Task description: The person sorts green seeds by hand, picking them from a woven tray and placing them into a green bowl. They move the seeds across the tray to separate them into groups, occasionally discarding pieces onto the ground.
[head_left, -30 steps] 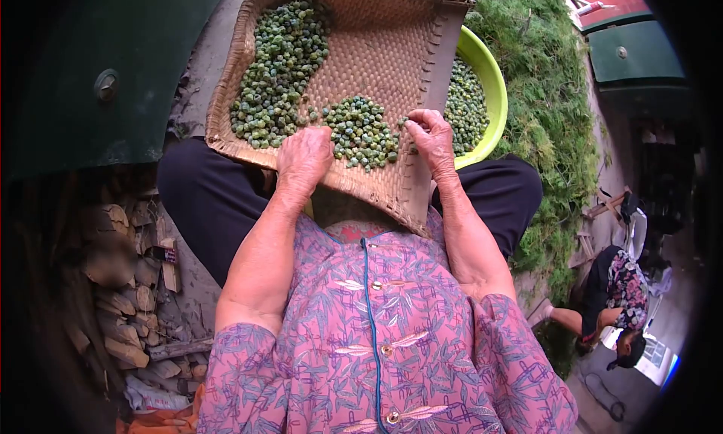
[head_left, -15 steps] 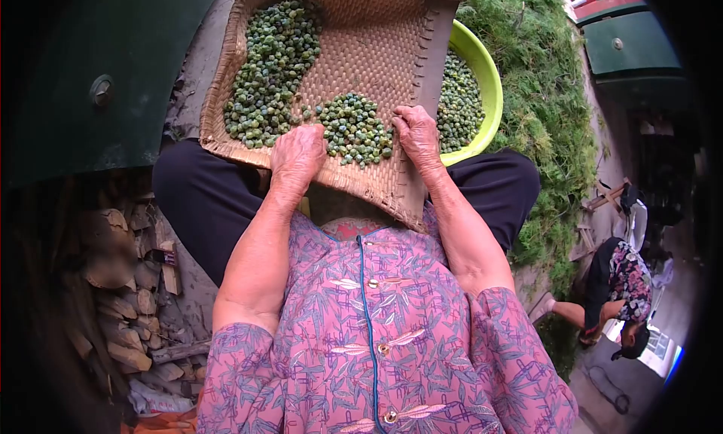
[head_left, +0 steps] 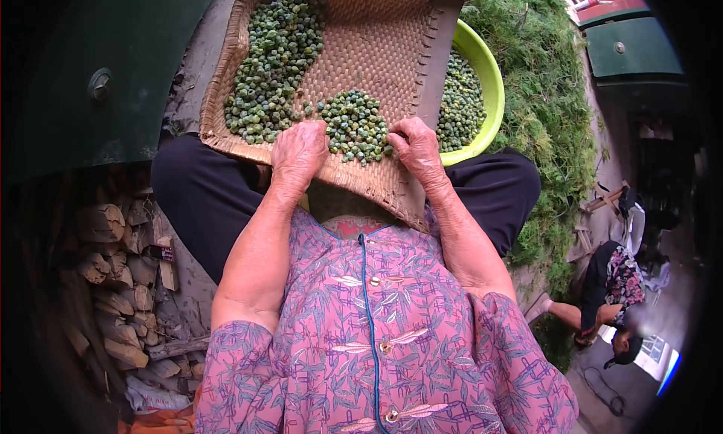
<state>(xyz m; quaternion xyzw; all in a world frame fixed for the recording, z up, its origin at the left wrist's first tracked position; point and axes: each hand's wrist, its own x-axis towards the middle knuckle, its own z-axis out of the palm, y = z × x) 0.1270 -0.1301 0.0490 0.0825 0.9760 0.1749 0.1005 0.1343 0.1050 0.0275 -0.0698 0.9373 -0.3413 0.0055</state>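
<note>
A woven basket (head_left: 376,46) lies tilted across my lap, with a large heap of small green fruits (head_left: 273,65) along its left side. A smaller pile of green fruits (head_left: 352,125) sits between my hands. My left hand (head_left: 300,151) rests at the left edge of the small pile with its fingers curled; what they hold, if anything, is hidden. At the pile's right edge, my right hand (head_left: 416,149) has its thumb and forefinger pinched together. Nothing can be made out between those fingertips.
Right of the basket stands a yellow-green basin (head_left: 493,106) holding more green fruits. Cut greenery (head_left: 550,125) lies beyond it. Stacked firewood (head_left: 124,298) is at lower left. Another person (head_left: 610,291) bends over at far right.
My right hand has moved left and slightly down, from the basket's right edge to the small pile. My left hand has barely shifted.
</note>
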